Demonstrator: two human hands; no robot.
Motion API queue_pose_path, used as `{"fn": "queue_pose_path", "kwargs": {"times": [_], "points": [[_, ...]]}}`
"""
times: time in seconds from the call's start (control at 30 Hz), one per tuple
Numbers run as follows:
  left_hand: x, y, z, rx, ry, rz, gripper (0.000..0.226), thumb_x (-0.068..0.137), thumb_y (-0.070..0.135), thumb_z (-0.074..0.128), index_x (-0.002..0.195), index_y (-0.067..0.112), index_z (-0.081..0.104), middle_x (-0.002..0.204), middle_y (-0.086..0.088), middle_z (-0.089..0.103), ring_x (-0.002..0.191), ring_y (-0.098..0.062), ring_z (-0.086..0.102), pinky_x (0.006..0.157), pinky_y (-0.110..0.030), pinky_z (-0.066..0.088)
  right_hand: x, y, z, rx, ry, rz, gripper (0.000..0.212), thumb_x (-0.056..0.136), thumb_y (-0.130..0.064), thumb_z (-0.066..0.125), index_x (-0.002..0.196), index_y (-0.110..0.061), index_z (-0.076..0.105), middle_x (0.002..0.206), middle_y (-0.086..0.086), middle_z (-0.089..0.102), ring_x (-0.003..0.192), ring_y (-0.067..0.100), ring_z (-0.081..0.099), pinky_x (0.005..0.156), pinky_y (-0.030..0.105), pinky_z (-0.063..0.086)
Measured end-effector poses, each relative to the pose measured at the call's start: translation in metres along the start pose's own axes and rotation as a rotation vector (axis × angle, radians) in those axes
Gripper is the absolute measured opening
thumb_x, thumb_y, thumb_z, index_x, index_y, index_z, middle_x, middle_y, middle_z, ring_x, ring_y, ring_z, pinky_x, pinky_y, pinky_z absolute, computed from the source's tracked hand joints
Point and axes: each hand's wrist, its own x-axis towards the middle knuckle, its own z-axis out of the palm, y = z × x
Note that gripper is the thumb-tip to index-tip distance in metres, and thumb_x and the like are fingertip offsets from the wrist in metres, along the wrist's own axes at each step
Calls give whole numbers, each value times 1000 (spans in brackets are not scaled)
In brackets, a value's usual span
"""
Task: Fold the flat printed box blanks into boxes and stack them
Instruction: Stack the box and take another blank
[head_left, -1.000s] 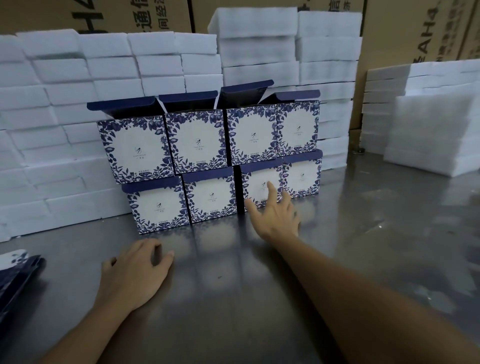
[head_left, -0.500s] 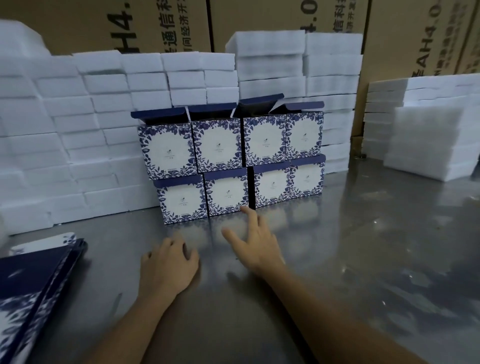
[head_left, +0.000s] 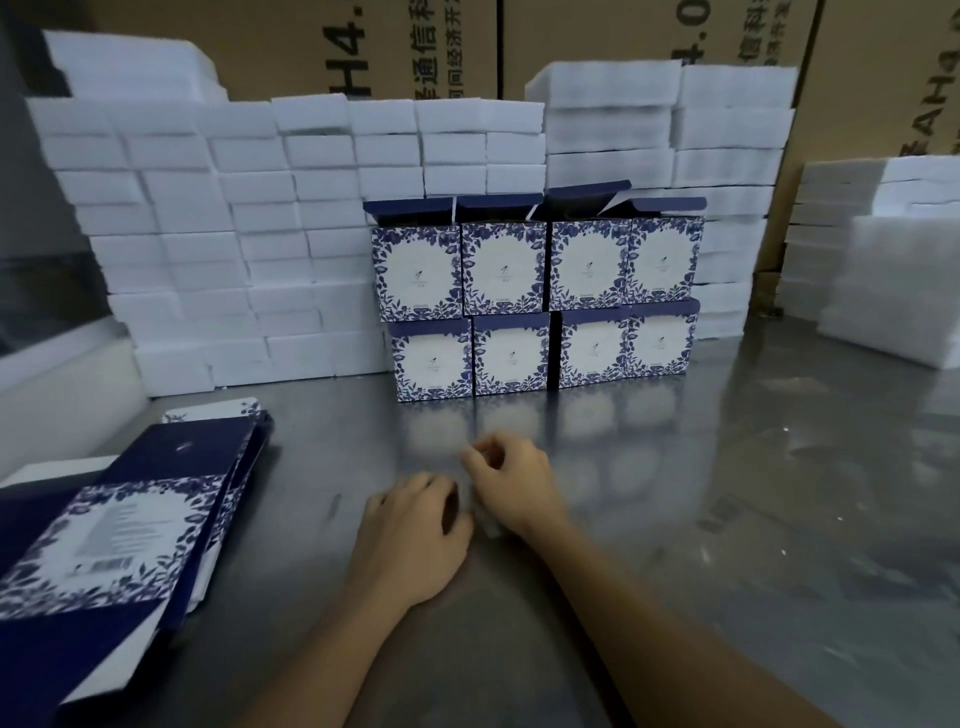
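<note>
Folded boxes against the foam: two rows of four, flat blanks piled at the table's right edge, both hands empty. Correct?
Not quite. The head view shows the flat blanks piled at the table's left. The folded boxes, left hand and right hand are as stated.

Folded boxes (head_left: 537, 299) stacked 2 rows x 4 at back-centre of table (head_left: 727, 493), top row on bottom row. Foam blocks (head_left: 208, 234) piled behind & left of them, more foam far right (head_left: 893, 296). Cartons (head_left: 597, 41) behind all. Flat blanks (head_left: 119, 525) piled front-left. Both hands, left (head_left: 410, 540) & right (head_left: 511, 488), mid-table, in front of boxes, close together.
</note>
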Motion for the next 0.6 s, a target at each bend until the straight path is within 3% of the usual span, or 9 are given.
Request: {"fn": "queue_pose_path", "kwargs": {"times": [0.1,0.2,0.27,0.33,0.43,0.5,0.6], "points": [[-8,-8,-11,66,-3,-70,22,92,50,48,98,31,56,103,12,55,105,-14,53,100,-42,31,0,4,-2,9,15,13,20,90,-32,63,74,-20,62,72,-4,69,81,19,70,77,33,55],[-2,-18,-29,211,108,-175,30,94,47,45,113,31,62,116,9,60,111,-16,55,109,-52,20,-1,6,-6,96,60,11,19,90,-23,62,73,-15,68,67,1,71,63,12,68,60,24,51],[1,-32,-43,284,256,-258,34,92,45,48,115,25,64,122,1,60,117,-22,53,112,-60,11,-1,8,-9,171,100,13,23,91,-20,62,70,-13,68,68,5,71,60,22,67,54,28,52],[-1,-56,-58,303,341,-463,46,89,46,54,126,19,59,138,-11,50,132,-32,40,113,-65,6,-1,9,-10,236,138,30,26,92,-21,64,66,-15,67,66,3,72,62,25,68,63,36,55],[-13,-90,-74,258,194,-843,75,84,52,59,145,15,36,155,-22,26,145,-42,16,113,-66,10,1,10,-11,339,158,43,28,92,-17,65,64,-17,67,63,1,72,60,11,65,70,34,55],[-17,-101,-75,213,64,-938,74,85,48,59,146,13,33,153,-25,28,142,-44,21,113,-60,18,1,9,-12,345,139,39,28,92,-16,65,64,-17,67,63,2,72,59,10,64,72,35,55],[-14,-105,-75,219,10,-902,58,89,40,57,135,10,43,140,-24,45,129,-41,41,103,-47,33,-2,9,-12,309,108,29,26,92,-20,65,67,-16,67,65,2,73,59,10,64,71,33,54]]}}
